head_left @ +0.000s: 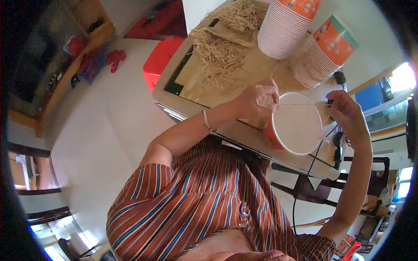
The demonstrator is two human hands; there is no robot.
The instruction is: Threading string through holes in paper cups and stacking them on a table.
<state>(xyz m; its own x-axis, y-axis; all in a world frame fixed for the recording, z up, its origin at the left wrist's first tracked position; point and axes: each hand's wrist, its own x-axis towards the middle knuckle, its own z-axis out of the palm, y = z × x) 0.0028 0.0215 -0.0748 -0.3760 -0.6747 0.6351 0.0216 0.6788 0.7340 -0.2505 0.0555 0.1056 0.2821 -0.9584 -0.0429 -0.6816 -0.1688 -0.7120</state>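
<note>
A paper tub [271,135], orange outside and white inside, stands with its round mouth toward me near the table's front edge. A thin string [300,104] is stretched across that mouth, between my two hands. At the tub's left rim, my left hand [260,101] pinches one end of the string between thumb and fingers. Beyond the right rim, my right hand [348,114] pinches the other end, beside a small dark thing I cannot make out. A bit of loose string hangs by the tub's right side.
Tangled bundles of beige string [222,54] lie on the table [196,89] at the far left. Two tall stacks of nested paper tubs [285,32] stand at the back. A black cable [310,167] drops over the front right edge. A red stool [159,58] touches the left side.
</note>
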